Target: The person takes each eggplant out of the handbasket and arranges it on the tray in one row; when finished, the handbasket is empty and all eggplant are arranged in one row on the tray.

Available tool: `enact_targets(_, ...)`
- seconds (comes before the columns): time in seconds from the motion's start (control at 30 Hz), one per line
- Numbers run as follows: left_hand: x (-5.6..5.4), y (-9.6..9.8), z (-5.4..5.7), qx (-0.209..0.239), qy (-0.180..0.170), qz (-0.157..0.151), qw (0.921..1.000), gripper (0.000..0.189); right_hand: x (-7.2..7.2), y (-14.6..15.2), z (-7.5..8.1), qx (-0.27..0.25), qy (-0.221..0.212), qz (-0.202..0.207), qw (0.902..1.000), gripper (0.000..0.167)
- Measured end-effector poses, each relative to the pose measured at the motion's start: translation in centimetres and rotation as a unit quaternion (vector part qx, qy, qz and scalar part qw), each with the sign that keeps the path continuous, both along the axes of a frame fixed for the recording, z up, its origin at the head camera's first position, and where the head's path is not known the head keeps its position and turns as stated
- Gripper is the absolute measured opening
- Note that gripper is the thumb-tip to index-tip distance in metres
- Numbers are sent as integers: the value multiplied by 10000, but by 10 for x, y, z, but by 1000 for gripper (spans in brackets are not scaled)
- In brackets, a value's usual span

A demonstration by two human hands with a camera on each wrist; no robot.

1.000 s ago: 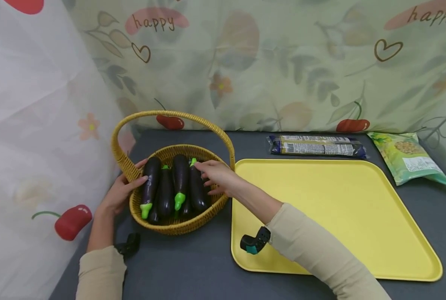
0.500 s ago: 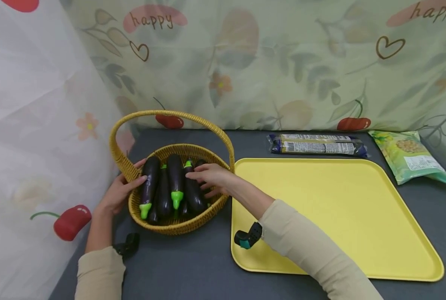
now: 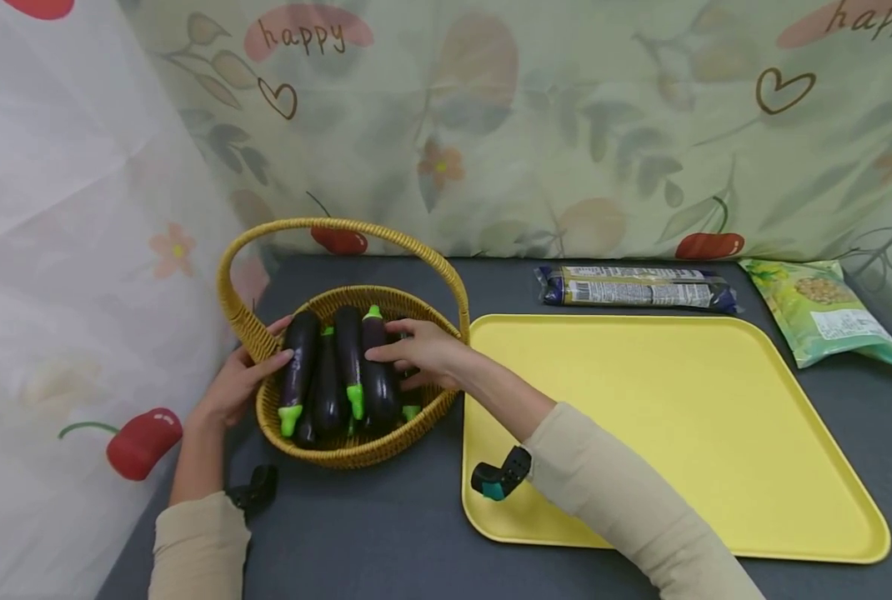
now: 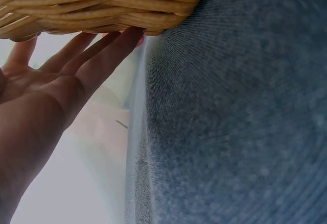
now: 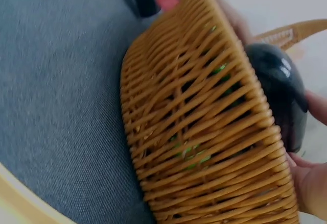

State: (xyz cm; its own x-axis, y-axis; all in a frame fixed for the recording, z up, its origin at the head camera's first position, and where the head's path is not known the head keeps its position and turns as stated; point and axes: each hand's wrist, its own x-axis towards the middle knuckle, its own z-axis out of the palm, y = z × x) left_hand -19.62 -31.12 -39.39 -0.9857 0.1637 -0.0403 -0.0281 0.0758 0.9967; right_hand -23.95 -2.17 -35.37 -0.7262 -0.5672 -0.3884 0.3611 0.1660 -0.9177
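A wicker basket (image 3: 363,454) with a tall arched handle holds several dark purple eggplants with bright green stems. My left hand (image 3: 234,383) grips its left rim, thumb over the edge beside the leftmost eggplant (image 3: 299,362). In the left wrist view, the fingers (image 4: 97,63) lie against the outside of the wicker. My right hand (image 3: 427,354) reaches over the right rim and holds an eggplant (image 3: 378,383), thumb across its top and fingers down its right side. That eggplant's rounded end (image 5: 278,91) shows above the rim in the right wrist view.
A yellow tray (image 3: 641,433) lies right of the basket, under my right forearm. Behind it are a long dark-blue packet (image 3: 637,292) and a green bag (image 3: 821,312). Printed cloth (image 3: 521,133) hangs along the back and left of the grey table (image 3: 363,533).
My right hand has shifted slightly left, and the eggplant in it has moved left against its neighbour, stem at the far end. Another green stem now shows to its right. My left hand stays put.
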Motion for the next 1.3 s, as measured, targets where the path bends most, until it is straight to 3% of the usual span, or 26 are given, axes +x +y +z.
enact_targets(0.3,0,0,0,91,25,-22,10000,60,13,22,11,-909,-159,539,9943,61)
enact_targets(0.67,-1,-1,-1,-56,-86,4,9999,60,39,59,12,-1310,-89,1400,9814,63)
enact_targets(0.8,-1,0,0,-88,-81,32,9999,60,46,77,7,-1363,-108,1555,9783,72)
enact_targets(1.07,2,0,0,39,-43,18,10000,59,52,117,-2,-1402,121,1923,9712,84)
enact_targets(1.3,1,0,1,30,-42,7,10000,60,47,156,-3,-2067,422,1874,9594,78)
